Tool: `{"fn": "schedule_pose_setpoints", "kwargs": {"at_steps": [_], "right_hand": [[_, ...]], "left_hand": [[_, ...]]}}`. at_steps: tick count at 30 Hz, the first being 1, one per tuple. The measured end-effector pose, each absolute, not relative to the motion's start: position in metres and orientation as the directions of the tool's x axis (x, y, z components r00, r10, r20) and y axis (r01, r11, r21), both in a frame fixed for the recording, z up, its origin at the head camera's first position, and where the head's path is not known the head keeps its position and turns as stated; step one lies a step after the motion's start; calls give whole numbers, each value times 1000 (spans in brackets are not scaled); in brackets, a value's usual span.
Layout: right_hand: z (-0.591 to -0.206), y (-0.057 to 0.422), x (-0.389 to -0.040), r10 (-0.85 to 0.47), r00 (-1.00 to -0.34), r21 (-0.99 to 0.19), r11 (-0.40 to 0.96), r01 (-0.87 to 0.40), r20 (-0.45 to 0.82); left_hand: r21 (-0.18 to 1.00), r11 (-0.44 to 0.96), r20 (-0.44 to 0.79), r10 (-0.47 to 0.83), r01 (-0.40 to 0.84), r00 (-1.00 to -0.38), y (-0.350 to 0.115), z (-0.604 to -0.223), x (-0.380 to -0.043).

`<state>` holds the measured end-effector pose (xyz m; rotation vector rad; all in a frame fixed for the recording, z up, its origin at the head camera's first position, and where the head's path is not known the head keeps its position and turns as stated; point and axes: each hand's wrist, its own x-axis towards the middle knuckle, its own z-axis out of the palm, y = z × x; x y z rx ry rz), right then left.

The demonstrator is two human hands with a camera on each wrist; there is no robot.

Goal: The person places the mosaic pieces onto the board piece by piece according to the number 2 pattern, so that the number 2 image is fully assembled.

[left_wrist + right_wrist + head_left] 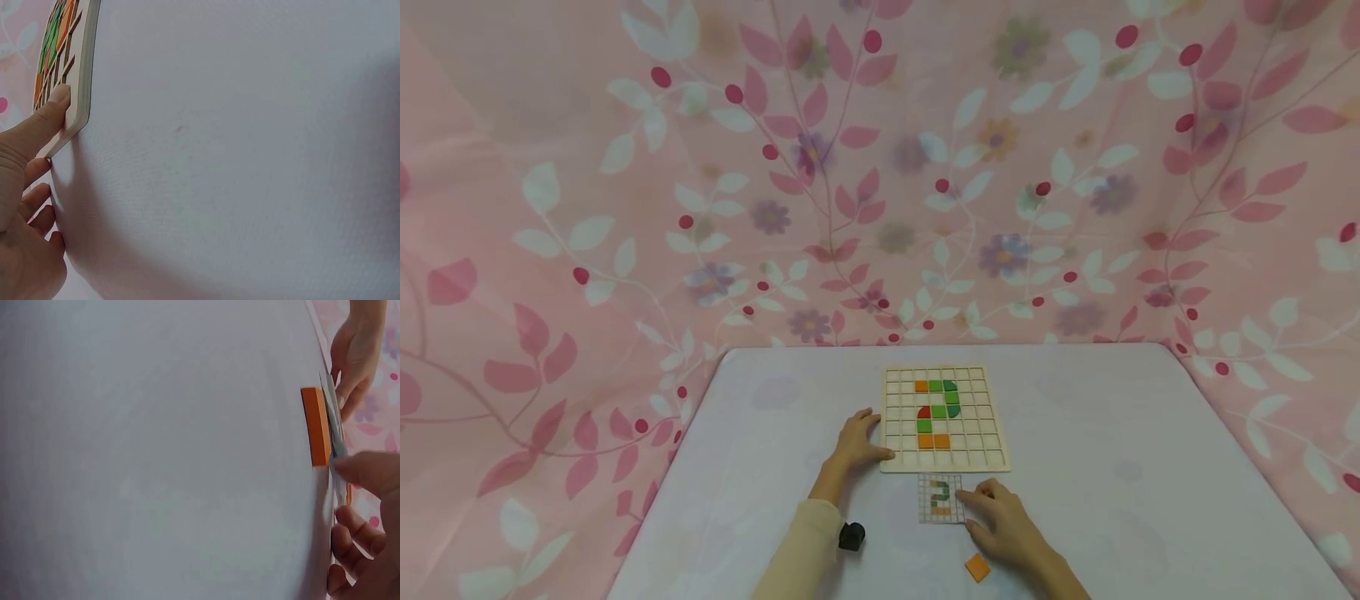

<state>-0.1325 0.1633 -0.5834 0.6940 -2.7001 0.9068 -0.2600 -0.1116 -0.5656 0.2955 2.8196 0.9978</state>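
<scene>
A square wooden grid board [992, 417] lies on the table. Orange, green and red tiles [938, 412] form a figure like a 2 in it. My left hand [855, 442] rests at the board's left side, thumb on top by the near corner, the other fingers spread along the edge. A small printed card [940, 498] with a similar coloured figure on a grid is just below the board. My right hand [1000, 525] pinches the card's right edge between thumb and index finger, other fingers curled. One loose orange tile [977, 567] lies below this hand.
A white cloth [1105, 467] covers the table. Behind and beside it hangs a pink floral curtain [880, 183]. A small black device [852, 537] shows beside the left sleeve [805, 542].
</scene>
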Motion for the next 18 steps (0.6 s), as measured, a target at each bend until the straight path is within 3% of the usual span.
{"fn": "schedule_pose_setpoints", "kwargs": {"at_steps": [4,9,14,18], "right_hand": [[-584,156,-132,-431,-849,-535,660,-527,305],[-586,148,-133,-451,-805,-541,596,-593,385],[-587,146,-132,-373,-825,-587,580,-564,424],[-588,153,-131,-273,-863,-575,654,-490,425]], "left_hand": [[633,763,-69,224,131,-972,-113,-567,-260],[638,757,-65,232,138,-971,-113,-567,-260],[645,753,-64,222,129,-973,-113,-566,-260],[647,752,-64,223,130,-973,-113,-566,-260]]}}
